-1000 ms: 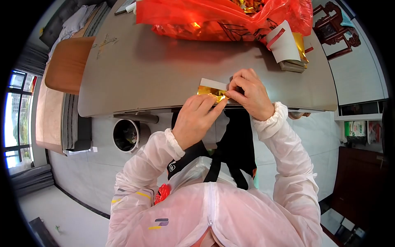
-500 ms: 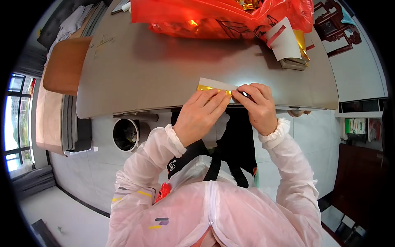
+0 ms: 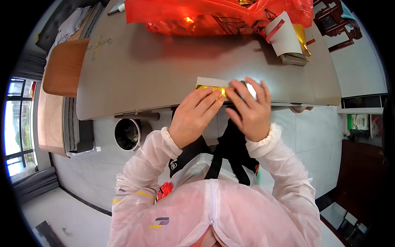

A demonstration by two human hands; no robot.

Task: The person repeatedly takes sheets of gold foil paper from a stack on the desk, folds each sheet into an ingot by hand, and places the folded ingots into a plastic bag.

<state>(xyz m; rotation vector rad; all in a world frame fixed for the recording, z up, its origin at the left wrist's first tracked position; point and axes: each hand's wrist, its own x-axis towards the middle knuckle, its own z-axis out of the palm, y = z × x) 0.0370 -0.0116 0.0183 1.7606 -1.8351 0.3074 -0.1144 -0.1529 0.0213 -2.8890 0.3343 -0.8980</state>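
Observation:
A strip of gold foil paper (image 3: 212, 87) with a pale, folded-looking white edge lies at the near edge of the table. My left hand (image 3: 193, 117) holds it there, fingertips pressed down on the gold side. Over its right end, my right hand (image 3: 252, 108) has its fingers spread apart. The right index fingertip is close to the foil, and I cannot tell whether it touches. Both thumbs are partly hidden.
A red plastic bag (image 3: 214, 18) with gold foil inside covers the table's far side. At the right, a stack of paper sheets (image 3: 283, 35) leans beside it. A bin (image 3: 128, 135) stands on the floor to the left, near a brown chair (image 3: 66, 68).
My right hand has opened from a pinch on the foil's right end, its fingers now spread. The left hand has shifted slightly left and still presses on the paper.

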